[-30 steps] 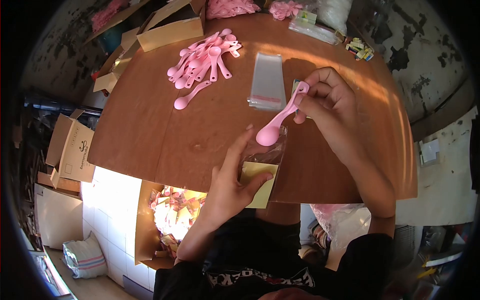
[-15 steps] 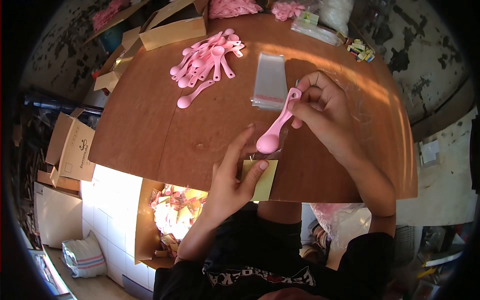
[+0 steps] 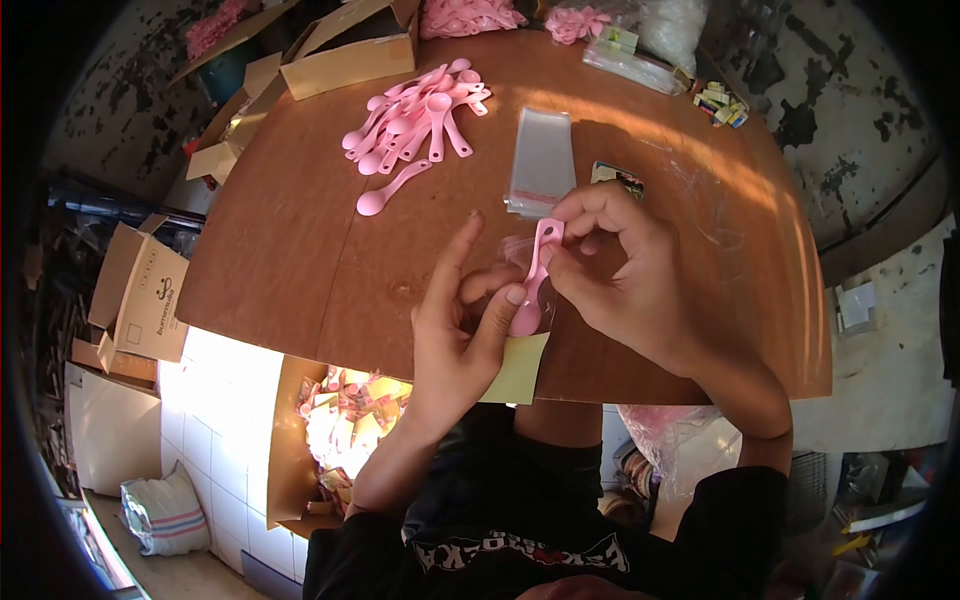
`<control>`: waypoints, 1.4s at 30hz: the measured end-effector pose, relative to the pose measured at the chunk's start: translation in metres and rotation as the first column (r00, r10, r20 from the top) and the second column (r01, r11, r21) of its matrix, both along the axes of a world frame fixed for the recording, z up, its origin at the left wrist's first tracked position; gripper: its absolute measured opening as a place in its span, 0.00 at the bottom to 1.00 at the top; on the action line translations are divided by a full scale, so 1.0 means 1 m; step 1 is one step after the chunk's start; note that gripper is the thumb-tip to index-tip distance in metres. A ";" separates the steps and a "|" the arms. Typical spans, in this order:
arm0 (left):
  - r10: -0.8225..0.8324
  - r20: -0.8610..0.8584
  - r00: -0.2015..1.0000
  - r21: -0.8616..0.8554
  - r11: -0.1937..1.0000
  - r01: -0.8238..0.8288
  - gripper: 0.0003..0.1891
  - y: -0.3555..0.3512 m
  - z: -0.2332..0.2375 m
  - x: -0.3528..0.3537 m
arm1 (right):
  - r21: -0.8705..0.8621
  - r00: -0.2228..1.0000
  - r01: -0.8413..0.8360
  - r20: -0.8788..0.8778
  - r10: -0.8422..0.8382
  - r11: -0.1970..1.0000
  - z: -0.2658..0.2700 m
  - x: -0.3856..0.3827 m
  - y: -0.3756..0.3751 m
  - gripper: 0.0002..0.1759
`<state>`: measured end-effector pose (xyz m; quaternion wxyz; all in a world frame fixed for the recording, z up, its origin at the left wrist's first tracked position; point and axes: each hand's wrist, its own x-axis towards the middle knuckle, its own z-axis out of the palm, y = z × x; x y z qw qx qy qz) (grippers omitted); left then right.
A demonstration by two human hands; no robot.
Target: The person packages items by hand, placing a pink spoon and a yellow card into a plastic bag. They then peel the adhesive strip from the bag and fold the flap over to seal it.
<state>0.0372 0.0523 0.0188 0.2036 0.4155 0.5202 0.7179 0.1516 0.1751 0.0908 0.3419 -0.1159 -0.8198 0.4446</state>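
A pink spoon hangs bowl-down between my two hands, over the table's near edge. My right hand pinches its handle near the holed end. My left hand has its thumb against the spoon and a clear plastic bag, whose film shows around the bowl. A yellow paper sits just below the bowl, by my left thumb. Beyond my hands lies a stack of clear bags, with a small dark-and-yellow packet beside it. One loose spoon rests near the pink spoon pile.
An open cardboard box and pink bundles line the far edge of the brown table. Small yellow-green pieces lie at the far right. Below the table's left front edge, a box holds packed items.
My right hand has brought the spoon down and nearer my left hand, its bowl now within the plastic film. The small packet beyond my right hand has come into view.
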 end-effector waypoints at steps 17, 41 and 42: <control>-0.096 -0.349 0.932 -0.268 0.964 -0.001 0.13 -0.019 0.021 -0.001 | 0.720 0.996 -0.020 0.073 -0.046 0.694 0.007 0.008 -0.004 0.09; -0.070 0.130 0.989 0.060 0.996 0.063 0.15 -0.034 0.010 -0.002 | -0.309 0.976 0.105 0.216 -0.038 0.945 0.003 0.097 0.222 0.06; -0.074 0.127 0.989 0.067 0.996 0.066 0.15 -0.035 0.010 -0.002 | 0.301 0.571 0.527 0.567 -0.593 0.795 -0.020 0.106 0.245 0.08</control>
